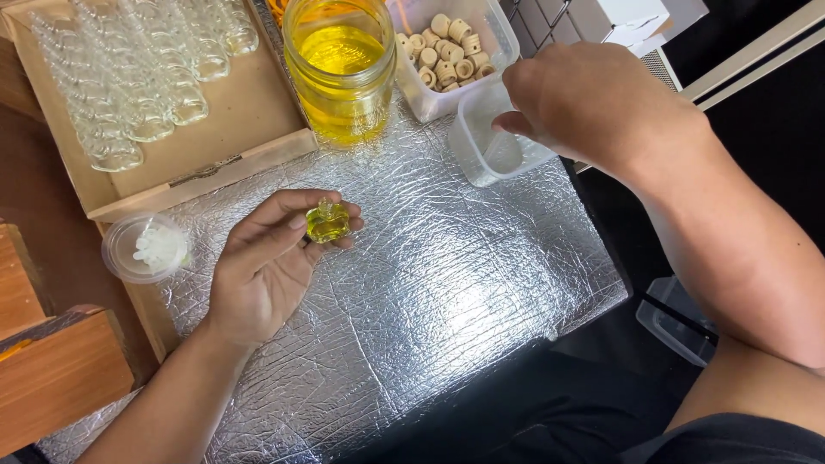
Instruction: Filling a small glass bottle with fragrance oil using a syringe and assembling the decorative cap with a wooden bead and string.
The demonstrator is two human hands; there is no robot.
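Head view, looking down on the foil-covered worktop [430, 283]. Your left hand [266, 266] lies palm up near the worktop's left edge, fingers curled and closed around a small glass bottle [327, 221] filled with yellow liquid, its neck pointing up. Your right hand [593, 103] reaches to the far right corner, fingertips pinched inside a small clear plastic tub [494, 137]; what it grips there, if anything, cannot be told.

Risks, as judged from this view: the small bottle appears unstoppered, so any tilt of your left hand would likely spill liquid onto the foil. The tub overhangs the worktop's right edge, so a downward push from your fingers could tip it off. The open jar of yellow liquid [341, 64] stands just beside your right hand's path at the far edge; a sweep of the wrist could knock it toward the container of wooden stoppers [447, 51].

Open room: the centre and near right of the foil are bare, giving both hands free travel there. The left side is crowded: a cardboard tray of empty glass bottles [146, 77] fills the far left corner, and a round lidded cup of white pieces [146, 247] sits just beside your left hand.
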